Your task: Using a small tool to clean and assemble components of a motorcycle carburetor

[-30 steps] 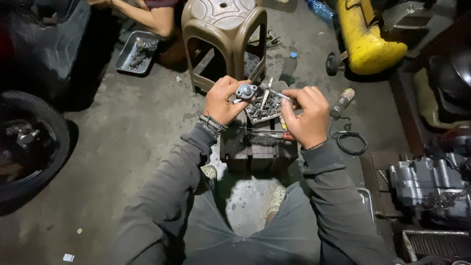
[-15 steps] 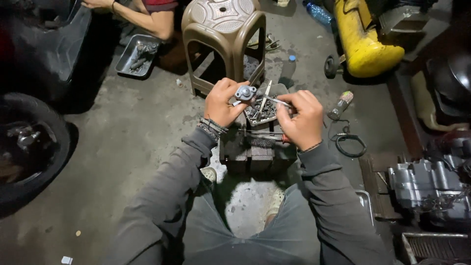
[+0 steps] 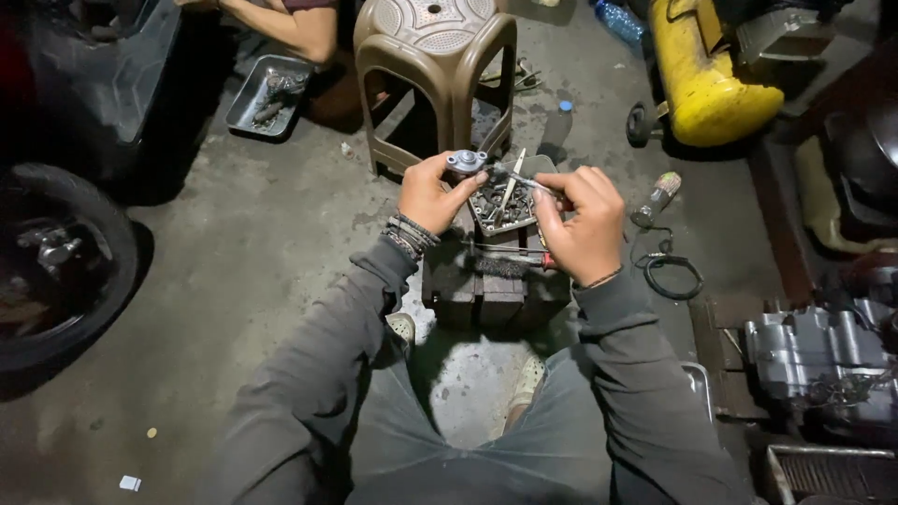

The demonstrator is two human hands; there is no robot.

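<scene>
Two hands, left hand [image 3: 430,194] grasping one small metal part [image 3: 466,161], right hand [image 3: 580,220] gripping one thin tool [image 3: 524,180], one parts tray [image 3: 500,208] below.

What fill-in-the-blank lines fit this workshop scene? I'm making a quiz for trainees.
1. The left hand holds a small ____ metal part.
2. The right hand holds a thin tool against that ____.
3. Beyond the hands stands a brown plastic ____.
4. The tank at upper right is ____.

Missing words: grey; part; stool; yellow
</scene>
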